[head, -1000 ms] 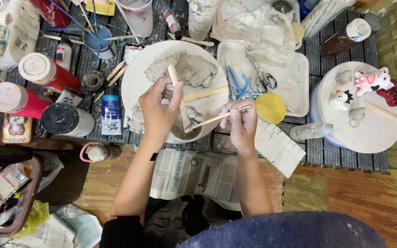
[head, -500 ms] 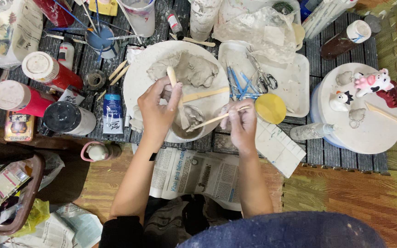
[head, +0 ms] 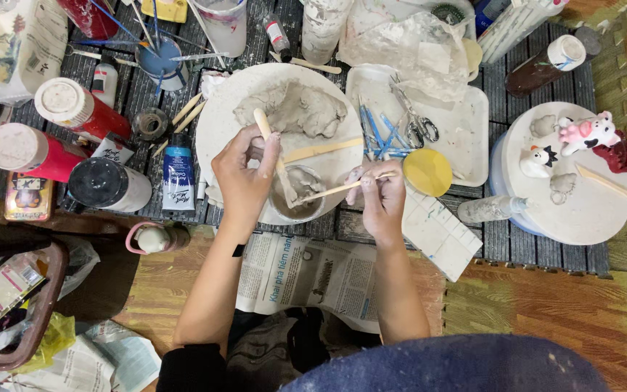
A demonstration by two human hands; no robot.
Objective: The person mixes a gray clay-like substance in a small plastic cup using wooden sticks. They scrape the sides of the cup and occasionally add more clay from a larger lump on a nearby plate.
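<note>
Risk: right hand (head: 380, 199) pinches a thin wooden stick (head: 335, 190) whose tip digs into a small clay piece (head: 300, 190); too much push likely gouges or snaps it. Left hand (head: 244, 178), fingers curled round another wooden tool (head: 270, 145), steadies the piece over the white round board (head: 219, 123). Dark slatted counter (head: 538, 247), crowded with paint bottles (head: 74, 109); newspaper (head: 299, 272) on the floor.

The scene was lit evenly and brightly from overhead, and only short, soft shadows were cast beneath the round white plaster board (head: 219, 131). Mild glare was seen on the crumpled clear plastic sheet (head: 415, 51). Focus was held sharply throughout, though the edges were slightly bowed.
</note>
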